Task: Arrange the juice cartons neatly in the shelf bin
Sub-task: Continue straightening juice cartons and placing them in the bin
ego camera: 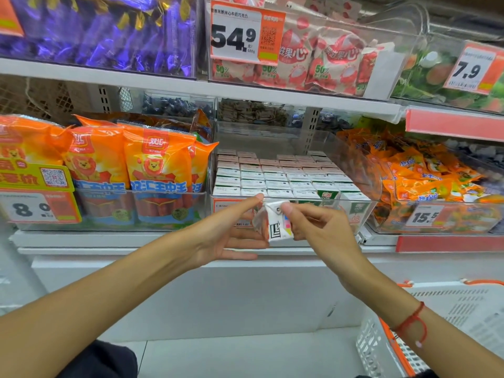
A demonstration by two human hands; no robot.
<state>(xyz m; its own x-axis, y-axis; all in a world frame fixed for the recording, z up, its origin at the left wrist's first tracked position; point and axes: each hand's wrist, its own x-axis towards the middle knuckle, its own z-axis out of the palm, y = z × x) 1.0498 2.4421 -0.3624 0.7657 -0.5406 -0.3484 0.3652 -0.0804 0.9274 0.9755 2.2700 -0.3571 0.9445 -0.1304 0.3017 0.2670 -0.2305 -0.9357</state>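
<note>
clear hard-plastic shelf bin (354, 162) on the middle shelf, glossy see-through walls, orange price label on its front lip. inside: rows of small rectangular juice cartons (275, 175), matte white paperboard tops, packed upright edge to edge; front-right ones show green printed faces. front-left corner of the bin looks unfilled behind the hands.

one loose carton (278, 222) is held in the air just in front of the bin's front wall, below its rim. white box, black block print and small colour squares on the visible face, crinkled clear film hanging off its left side.

right hand (321, 227): fingers curled, thumb and fingers pinching the carton's top right and side. left hand (226, 230): mostly open, index finger extended with its tip at the carton's top left corner, lower fingers straight under the film side; can't tell if they press it.

neighbours: orange foil sausage packs (152, 170) in the left bin, small orange crinkly sachets (425, 173) in the right bin. white perforated plastic basket (463, 309) with orange trim lower right. red string bracelet (411, 320) on the right wrist.
</note>
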